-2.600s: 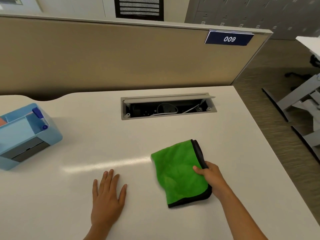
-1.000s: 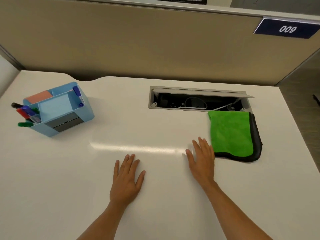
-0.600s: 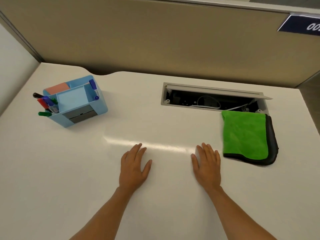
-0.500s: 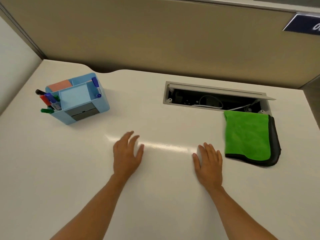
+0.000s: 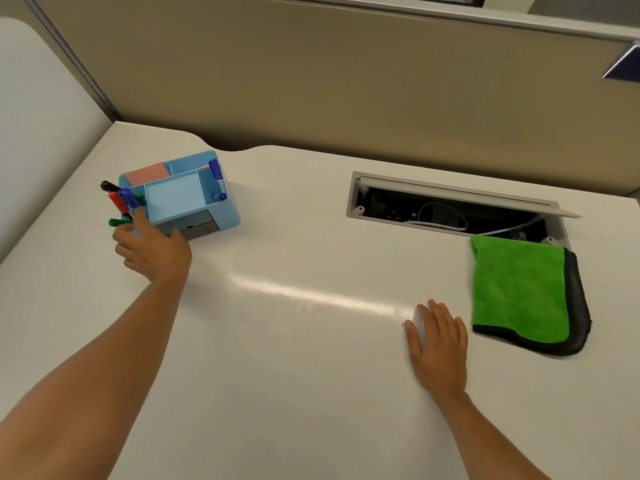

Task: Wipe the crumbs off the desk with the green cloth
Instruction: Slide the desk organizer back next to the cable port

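Desk (image 5: 311,393): unchanged. Green cloth (image 5: 519,289): folded, left just beyond right hand (image 5: 438,348) fingertips, which stay flat, loosely spread. Blue organiser (image 5: 194,199): now reached by left hand (image 5: 152,251), fingers open, touching its front corner.

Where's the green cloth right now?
The green cloth lies on the desk's right side, just below the open cable tray, beside the right hand.

Bare desk (image 5: 294,341) between organizer (image 5: 183,199) and cloth (image 5: 519,289)
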`<state>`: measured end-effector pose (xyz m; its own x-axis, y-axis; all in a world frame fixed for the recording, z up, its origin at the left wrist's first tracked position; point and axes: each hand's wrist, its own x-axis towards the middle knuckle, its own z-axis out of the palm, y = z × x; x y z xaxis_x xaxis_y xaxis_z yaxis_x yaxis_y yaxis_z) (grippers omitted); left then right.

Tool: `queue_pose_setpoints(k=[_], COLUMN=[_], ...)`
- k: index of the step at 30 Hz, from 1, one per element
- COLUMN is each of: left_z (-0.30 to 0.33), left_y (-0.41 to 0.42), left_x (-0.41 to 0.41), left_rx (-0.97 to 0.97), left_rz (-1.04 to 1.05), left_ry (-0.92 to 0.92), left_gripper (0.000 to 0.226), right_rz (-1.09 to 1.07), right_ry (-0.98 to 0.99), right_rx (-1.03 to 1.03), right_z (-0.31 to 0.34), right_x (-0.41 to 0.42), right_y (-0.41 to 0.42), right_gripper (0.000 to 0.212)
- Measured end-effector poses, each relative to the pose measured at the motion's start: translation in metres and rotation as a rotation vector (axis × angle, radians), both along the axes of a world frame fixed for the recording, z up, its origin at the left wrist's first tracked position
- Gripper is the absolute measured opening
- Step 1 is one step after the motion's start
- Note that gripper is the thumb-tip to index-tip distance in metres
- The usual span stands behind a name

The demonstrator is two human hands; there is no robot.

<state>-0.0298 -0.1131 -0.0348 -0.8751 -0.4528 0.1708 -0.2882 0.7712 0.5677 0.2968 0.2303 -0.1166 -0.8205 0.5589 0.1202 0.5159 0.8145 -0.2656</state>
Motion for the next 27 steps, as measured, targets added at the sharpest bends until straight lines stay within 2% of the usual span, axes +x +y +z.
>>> queue_pose_setpoints(k=[8,13,17,27], left_z=[-0.01,-0.016,-0.009,-0.004], left_y=[-0.015,-0.026,-0.034,-0.007], left_x=[-0.02,-0.022,-0.026,-0.013], left_rx=[0.102,0.264,0.207,0.286], left_rz=[0.145,-0.037,-0.129,-0.266], left_ry=[-0.048,-0.061,-0.046,-0.019], left_gripper=[0.043,0.046,0.044,0.034], right_rz=[-0.007,-0.005,-0.009,-0.008], right_ry=[-0.008,-0.003,0.015,0.018], right_rx=[-0.009,-0.008,-0.006,-0.004], right_z=[0.0,0.002,0.003,0.003], right_x=[0.0,-0.001,-0.002,-0.002], right_y=[0.0,-0.001,-0.001,-0.002], right_gripper=[0.051,0.05,0.05,0.048])
